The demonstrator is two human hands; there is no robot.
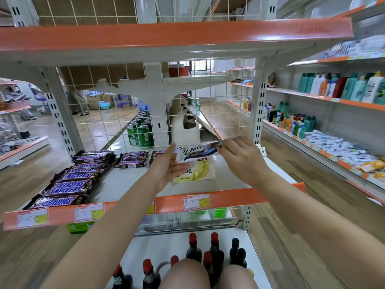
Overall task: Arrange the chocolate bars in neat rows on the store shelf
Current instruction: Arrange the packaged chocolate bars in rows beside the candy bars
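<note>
Dove bar [198, 152] held above shelf [125, 180] — right hand [241, 157] pinching right end, left hand [169, 167] with straight fingers against left end. Yellow Dove bars [198, 174] stacked beneath. Snickers bars [70, 184] in rows at left. Green cans [140, 132] behind wire grid; dark bottles [193, 247] on lower shelf — wooden floor [302, 205] around.

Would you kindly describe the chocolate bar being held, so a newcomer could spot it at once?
Find the white shelf with the orange front edge holding rows of brown Snickers bars at its left. Right of them, the left hand and right hand hold a Dove bar in a white and dark blue wrapper by its ends. Unlike the pale yellow Dove bar lying beneath, it is lifted.
</note>
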